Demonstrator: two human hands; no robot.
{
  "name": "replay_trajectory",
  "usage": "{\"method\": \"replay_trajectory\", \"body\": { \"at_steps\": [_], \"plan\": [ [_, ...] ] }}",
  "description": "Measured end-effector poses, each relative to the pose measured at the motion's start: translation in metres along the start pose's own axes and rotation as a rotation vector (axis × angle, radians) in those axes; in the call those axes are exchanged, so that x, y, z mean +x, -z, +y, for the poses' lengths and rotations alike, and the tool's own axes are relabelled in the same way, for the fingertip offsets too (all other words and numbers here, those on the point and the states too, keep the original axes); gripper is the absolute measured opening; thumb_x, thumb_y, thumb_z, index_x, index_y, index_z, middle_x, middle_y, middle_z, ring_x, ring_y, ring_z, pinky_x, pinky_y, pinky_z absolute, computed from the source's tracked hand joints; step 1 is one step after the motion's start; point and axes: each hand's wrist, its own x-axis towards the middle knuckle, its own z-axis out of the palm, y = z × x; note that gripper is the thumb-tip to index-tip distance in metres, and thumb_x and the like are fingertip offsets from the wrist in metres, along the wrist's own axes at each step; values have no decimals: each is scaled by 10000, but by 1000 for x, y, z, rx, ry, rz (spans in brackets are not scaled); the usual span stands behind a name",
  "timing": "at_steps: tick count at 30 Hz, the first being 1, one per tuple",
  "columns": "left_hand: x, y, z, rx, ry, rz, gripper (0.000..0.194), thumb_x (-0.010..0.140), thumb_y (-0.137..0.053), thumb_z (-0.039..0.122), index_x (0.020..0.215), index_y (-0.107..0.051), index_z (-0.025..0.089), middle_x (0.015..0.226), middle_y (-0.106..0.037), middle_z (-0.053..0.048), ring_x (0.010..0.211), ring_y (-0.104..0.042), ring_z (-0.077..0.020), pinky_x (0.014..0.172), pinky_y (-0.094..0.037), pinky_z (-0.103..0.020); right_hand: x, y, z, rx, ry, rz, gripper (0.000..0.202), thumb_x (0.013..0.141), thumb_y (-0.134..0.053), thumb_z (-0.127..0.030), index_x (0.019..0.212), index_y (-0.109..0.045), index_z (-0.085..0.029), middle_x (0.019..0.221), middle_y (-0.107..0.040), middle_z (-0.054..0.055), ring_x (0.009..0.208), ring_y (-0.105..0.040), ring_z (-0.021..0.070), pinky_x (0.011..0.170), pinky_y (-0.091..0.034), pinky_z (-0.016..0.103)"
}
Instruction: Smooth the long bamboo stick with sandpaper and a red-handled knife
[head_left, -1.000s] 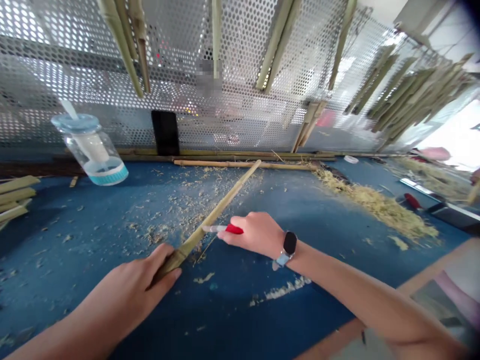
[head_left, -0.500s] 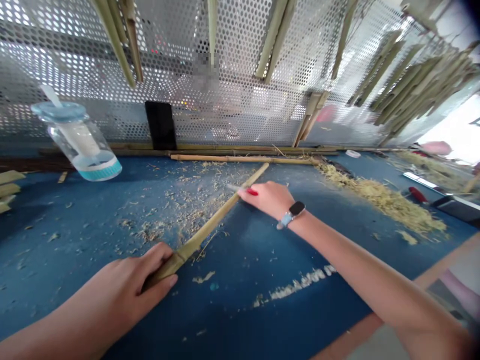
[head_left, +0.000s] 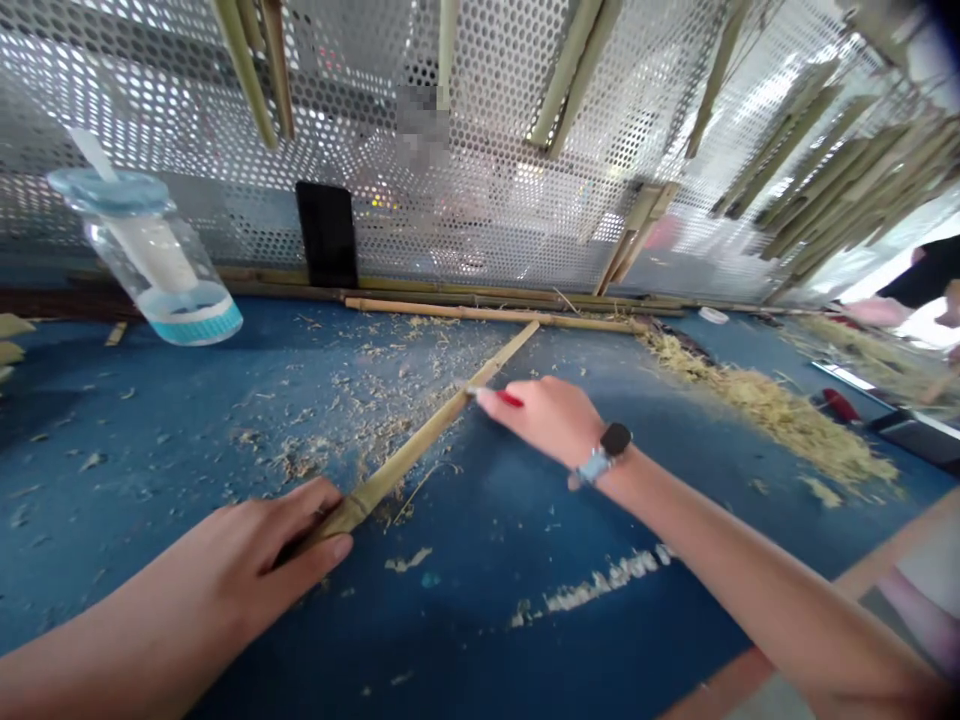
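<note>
My left hand (head_left: 277,550) is wrapped round the near end of a bamboo strip (head_left: 409,452), which slants away from me over the blue table. The strip's far end reaches a bamboo rod (head_left: 480,313) lying along the back. In my right hand (head_left: 544,415) is a knife with a red handle (head_left: 510,398); its blade, blurred, lies across the strip past the middle. A watch (head_left: 615,440) is on my right wrist. Fine shavings (head_left: 382,430) lie scattered just left of the strip.
A clear bottle with a blue lid (head_left: 154,260) and a black phone (head_left: 328,235) stand before the perforated metal screen (head_left: 480,150). Bamboo pieces (head_left: 847,180) hang on it. At the right are a shavings pile (head_left: 780,410), another red handle (head_left: 840,405) and part of another person (head_left: 937,280).
My right hand and the knife have come slightly down the strip towards me. My left hand keeps its grip. The view has shifted a little, and a dark sleeve now shows at the far right.
</note>
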Motion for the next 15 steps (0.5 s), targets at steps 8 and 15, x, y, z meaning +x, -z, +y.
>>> {"method": "replay_trajectory", "body": {
  "at_steps": [8, 15],
  "plan": [
    [11, 6, 10, -85, 40, -12, 444, 927, -464, 649, 1048, -760, 341, 967, -797, 25, 876, -715, -253, 728, -515, -297, -5, -6, -12, 50, 75, -78, 710, 968, -307, -801, 577, -443, -224, 512, -455, 16, 473, -356, 126, 521, -196, 327],
    [7, 4, 16, 16, 87, -12, 489, 898, -487, 720, 1099, -746, 357, 1064, -807, 19, 940, -729, -276, 797, -493, -327, -18, -7, -21, -27, 135, -66, 685, 948, -348, -804, 607, -497, -229, 504, -440, 5, 460, -323, 122, 505, -185, 311]
  ]
}}
